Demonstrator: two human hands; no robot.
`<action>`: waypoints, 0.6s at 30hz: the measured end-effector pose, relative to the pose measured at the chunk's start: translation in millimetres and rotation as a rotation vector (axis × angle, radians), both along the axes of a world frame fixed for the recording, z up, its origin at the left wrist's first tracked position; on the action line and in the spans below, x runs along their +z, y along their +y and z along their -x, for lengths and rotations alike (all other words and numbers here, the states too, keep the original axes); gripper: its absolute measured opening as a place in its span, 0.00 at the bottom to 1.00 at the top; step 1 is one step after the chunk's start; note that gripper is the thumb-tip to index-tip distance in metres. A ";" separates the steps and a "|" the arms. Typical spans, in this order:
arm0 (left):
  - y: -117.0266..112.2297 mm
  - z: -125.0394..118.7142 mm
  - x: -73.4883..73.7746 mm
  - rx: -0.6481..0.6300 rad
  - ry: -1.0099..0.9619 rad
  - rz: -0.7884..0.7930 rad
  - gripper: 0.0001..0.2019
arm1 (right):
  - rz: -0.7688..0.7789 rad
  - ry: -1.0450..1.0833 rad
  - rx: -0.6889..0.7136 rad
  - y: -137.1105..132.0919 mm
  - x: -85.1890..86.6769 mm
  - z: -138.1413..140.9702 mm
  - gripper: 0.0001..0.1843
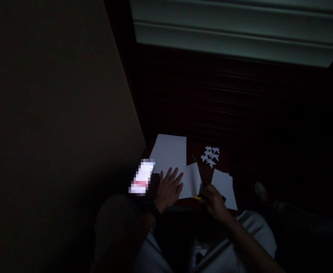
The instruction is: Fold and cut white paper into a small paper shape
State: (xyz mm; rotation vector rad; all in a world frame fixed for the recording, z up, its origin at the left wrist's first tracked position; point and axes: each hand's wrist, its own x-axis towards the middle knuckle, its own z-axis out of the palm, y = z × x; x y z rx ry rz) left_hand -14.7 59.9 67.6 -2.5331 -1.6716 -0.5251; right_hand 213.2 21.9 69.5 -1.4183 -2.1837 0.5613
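Sheet (191, 181): lay white, near the middle.
Left hand (169, 187): pressed flat on its left edge, fingers spread.
Right hand (214, 201): clenched around a yellow-handled tool (197, 196) at the sheet's right.
Cut-outs (211, 155): clustered far right.

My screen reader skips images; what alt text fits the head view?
In dim light, a left hand lies flat on a white paper sheet while the right hand grips a yellow tool; small paper cutouts lie beyond.
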 end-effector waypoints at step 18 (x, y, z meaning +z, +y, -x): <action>2.5 9.1 0.7 -0.029 -0.096 -0.007 0.22 | -0.008 -0.031 -0.066 -15.9 4.4 -9.5 0.15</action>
